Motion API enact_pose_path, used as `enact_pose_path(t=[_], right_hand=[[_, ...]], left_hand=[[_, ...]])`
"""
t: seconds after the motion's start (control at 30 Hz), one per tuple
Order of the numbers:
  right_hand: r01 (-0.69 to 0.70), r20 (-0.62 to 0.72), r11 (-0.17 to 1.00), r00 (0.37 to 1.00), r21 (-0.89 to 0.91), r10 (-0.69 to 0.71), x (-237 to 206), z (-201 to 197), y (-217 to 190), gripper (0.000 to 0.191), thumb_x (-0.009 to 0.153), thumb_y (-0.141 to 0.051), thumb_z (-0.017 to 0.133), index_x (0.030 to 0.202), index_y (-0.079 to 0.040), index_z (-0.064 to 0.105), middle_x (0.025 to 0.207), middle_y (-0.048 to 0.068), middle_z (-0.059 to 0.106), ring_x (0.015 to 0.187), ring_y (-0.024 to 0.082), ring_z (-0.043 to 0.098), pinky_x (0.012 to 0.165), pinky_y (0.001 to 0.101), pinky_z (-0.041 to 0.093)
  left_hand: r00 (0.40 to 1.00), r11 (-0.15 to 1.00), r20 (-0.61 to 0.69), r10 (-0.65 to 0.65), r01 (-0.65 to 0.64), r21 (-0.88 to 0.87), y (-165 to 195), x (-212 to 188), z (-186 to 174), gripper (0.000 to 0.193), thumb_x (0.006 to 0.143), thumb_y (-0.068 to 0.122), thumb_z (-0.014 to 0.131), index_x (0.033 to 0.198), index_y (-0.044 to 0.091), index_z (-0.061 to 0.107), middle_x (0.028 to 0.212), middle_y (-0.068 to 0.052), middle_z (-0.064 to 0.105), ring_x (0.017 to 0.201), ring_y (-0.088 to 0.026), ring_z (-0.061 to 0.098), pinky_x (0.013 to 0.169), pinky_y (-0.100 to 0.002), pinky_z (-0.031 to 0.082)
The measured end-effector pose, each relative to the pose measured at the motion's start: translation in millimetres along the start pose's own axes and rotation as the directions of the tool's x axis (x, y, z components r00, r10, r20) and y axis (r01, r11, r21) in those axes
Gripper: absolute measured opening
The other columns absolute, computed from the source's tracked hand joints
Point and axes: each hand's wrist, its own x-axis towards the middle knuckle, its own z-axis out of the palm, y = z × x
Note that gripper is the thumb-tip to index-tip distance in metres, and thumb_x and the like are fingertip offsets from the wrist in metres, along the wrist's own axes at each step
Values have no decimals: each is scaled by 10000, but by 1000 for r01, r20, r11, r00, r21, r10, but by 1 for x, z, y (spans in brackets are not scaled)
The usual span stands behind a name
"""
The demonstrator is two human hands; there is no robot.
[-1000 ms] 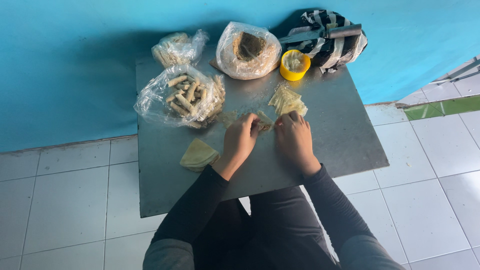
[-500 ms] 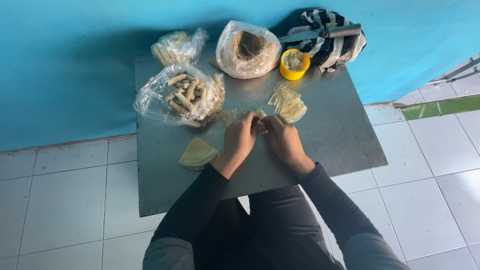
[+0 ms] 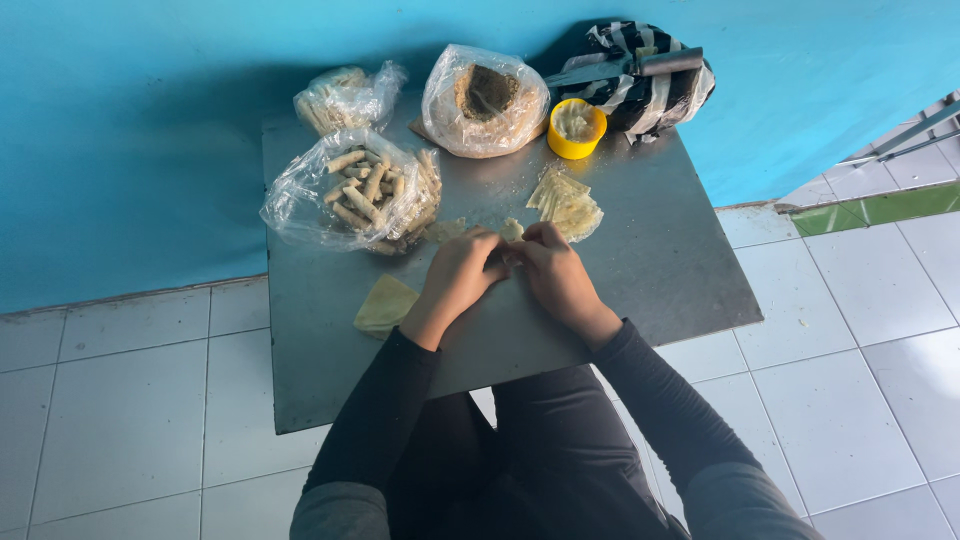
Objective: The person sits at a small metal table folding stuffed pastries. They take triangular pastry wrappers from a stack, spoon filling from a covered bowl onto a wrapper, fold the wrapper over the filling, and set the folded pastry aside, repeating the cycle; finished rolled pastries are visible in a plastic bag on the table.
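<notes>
Now your left hand (image 3: 458,275) and right hand (image 3: 552,270) are close together on the grey metal table (image 3: 660,270), fingers curled over a small pale wrapper (image 3: 511,230) between them. Thin triangular sheets (image 3: 567,202) lie just beside, near a crinkled clear bag of rolls (image 3: 362,190) and a round yellow cup (image 3: 577,127).

Packages, far half of worktop (image 3: 650,270):
- clear plastic bag of rolls (image 3: 355,195), left
- smaller clear bag (image 3: 345,95), behind
- clear bag of brown filling (image 3: 485,100), centre
- black-and-white striped bag (image 3: 645,85), right corner
</notes>
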Motion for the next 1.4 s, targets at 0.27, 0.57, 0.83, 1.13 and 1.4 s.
enact_pose_path(t=[0.27, 0.57, 0.83, 1.13, 1.4], right_hand=[[-20, 39, 997, 999, 69, 18, 10, 3, 17, 127, 887, -88, 743, 999, -29, 744, 1012, 145, 657, 902, 328, 683, 809, 395, 554], [-198, 448, 958, 852, -207, 273, 84, 3, 56, 191, 700, -213, 866, 760, -85, 739, 741, 70, 711, 697, 274, 713, 661, 407, 548], [127, 190, 992, 974, -5, -123, 32, -2, 59, 136, 889, -153, 745, 1019, -118, 723, 1108, 105, 615, 1112, 322, 586, 997, 425, 464], [-74, 4, 977, 997, -201, 77, 25, 14, 50, 111, 886, -187, 743, 979, -126, 740, 1108, 95, 590, 1137, 327, 548, 999, 451, 431], [-28, 70, 986, 997, -163, 39, 31, 1, 53, 180, 799, -223, 798, 964, -163, 755, 1132, 99, 552, 1136, 319, 514, 978, 466, 394]], left_hand=[[994, 981, -83, 69, -53, 186, -2, 2, 10, 82, 909, 125, 719, 944, 78, 662, 882, -93, 726, 880, -314, 703, 864, -458, 458], [965, 964, -1, -263, 263, 48, -12, 36, 9, 162, 743, 218, 822, 822, 103, 740, 782, -87, 736, 774, -284, 725, 713, -426, 528], [984, 947, -91, 154, -121, 297, -22, 8, 20, 162, 803, 240, 802, 890, 112, 752, 837, -75, 678, 861, -299, 686, 806, -454, 455], [967, 947, -140, -214, 241, 214, -19, 21, 27, 139, 879, 260, 768, 890, 122, 774, 866, -77, 688, 870, -297, 673, 783, -442, 440], [983, 966, -161, -87, 122, 228, -9, 15, 21, 183, 825, 315, 793, 860, 136, 776, 866, -74, 681, 909, -293, 646, 830, -488, 398]])
